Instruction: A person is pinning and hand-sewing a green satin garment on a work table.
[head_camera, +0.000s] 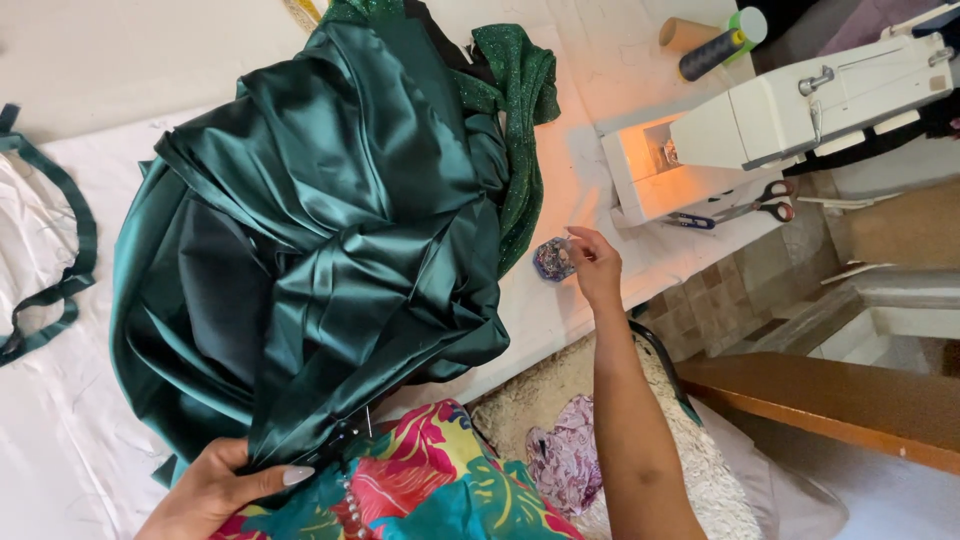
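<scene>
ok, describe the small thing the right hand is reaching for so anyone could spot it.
Start at the white sewing machine on the white table. Below its lit end, at the right hand, sits a small round container, bluish and patterned. It is the only small round item beside the green satin fabric.

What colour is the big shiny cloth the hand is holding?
The satin cloth is dark green, gripped at its lower edge by the left hand. The head view shows it.

White worktable (90, 60); tiled floor (730, 290); wooden bench (850, 400) at right.
</scene>
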